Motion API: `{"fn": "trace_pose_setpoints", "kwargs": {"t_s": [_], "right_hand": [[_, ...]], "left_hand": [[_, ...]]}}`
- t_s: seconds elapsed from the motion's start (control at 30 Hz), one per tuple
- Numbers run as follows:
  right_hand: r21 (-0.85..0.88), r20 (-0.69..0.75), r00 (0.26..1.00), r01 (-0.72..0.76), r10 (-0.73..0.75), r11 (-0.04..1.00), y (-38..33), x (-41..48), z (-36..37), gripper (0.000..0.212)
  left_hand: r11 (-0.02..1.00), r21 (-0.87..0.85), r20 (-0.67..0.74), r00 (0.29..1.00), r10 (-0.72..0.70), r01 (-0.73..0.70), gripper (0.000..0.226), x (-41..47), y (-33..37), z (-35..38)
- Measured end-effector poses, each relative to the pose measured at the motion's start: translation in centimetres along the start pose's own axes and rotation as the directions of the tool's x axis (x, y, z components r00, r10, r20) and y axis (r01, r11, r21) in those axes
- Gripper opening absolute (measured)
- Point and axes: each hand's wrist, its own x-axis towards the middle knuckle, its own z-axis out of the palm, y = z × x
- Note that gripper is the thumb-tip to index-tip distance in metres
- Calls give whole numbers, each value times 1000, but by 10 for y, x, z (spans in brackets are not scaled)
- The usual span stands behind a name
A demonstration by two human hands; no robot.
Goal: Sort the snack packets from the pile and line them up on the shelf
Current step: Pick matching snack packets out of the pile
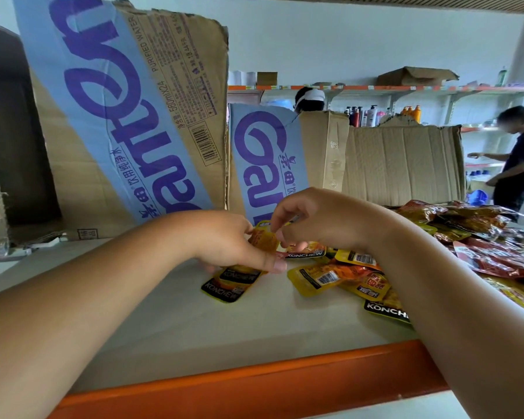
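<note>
Left hand (224,240) and right hand (309,219) both pinch one yellow packet (263,240) over the shelf (194,322) — pile (436,237) just right.

Glossy plastic snack packets (321,278) lie on a smooth matt shelf (194,322) — behind, rough creased cardboard boxes (403,164).

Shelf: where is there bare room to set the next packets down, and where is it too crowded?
Bare shelf runs between the orange front lip and the yellow packets under the left hand. Another patch lies left, in front of the cardboard box. Crowded: right side, where the packet pile spreads.
</note>
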Motion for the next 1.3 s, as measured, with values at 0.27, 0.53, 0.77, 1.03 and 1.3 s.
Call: {"fn": "trace_pose_setpoints", "kwargs": {"t_s": [0.27, 0.53, 0.77, 1.03, 1.3], "right_hand": [[-144, -184, 974, -159, 131, 977, 13, 12, 0, 28], [-405, -27, 986, -162, 165, 900, 1, 4, 10, 37], [-586, 68, 975, -133, 212, 799, -10, -1, 9, 37], [-503, -22, 985, -156, 169, 850, -23, 3, 5, 28], [-263, -385, 922, -66, -42, 963, -72, -25, 12, 33]], "left_hand": [[979, 200, 36, 999, 38, -45, 97, -1, 3, -3], [977, 215, 5, 1000, 9, -10, 59, -2, -7, -7], [982, 189, 5, 1000, 2, -3, 54, 2, -14, -8], [970, 224, -68, 991, 117, -99, 52, -19, -19, -22], [971, 77, -437, 868, 235, -224, 49, -104, -77, -45]]}}
